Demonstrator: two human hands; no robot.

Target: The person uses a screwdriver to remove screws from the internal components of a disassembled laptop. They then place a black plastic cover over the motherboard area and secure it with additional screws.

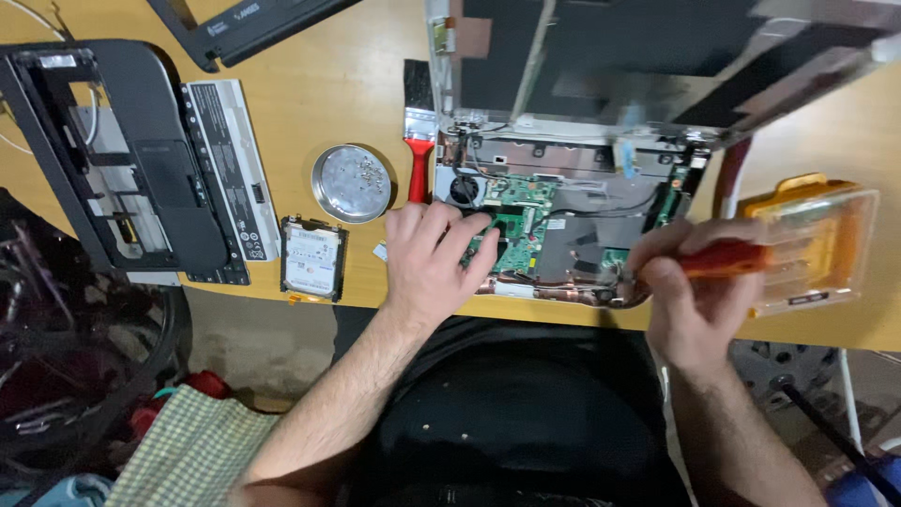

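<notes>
Left hand (434,255) down flat on the opened laptop base (563,221), fingers spread and loose over the green circuit board (518,225), holding nothing, just steadying. Right hand (696,291) closed around the red handle of a screwdriver (727,260), tip aimed down toward the copper pipe along the near edge of the base; tip itself hidden behind the knuckles.

Well into the strip-down, by the look of it: top cover with its touchpad (141,160) already off and lying at the left of the desk (319,84), white battery (233,169) just beside it, hard drive (313,258) out and set near the desk edge, round metal dish (352,183) holding a scatter of loose screws. Board, fan and cooling pipe not yet out of the base, screen (657,56) tilted back and apparently attached at the hinges. So roughly midway, with the inner parts left to free.

Red-handled brush (419,141) lying between the dish and the base. Orange clear-lidded tool case (817,239) at the right, touching the right hand's side of the desk. Another dark bezel piece (244,23) at the far edge.

Desk of pale wood, crowded. Below it, bare concrete floor, checked cloth (192,451) and tangled dark clutter at the left.
</notes>
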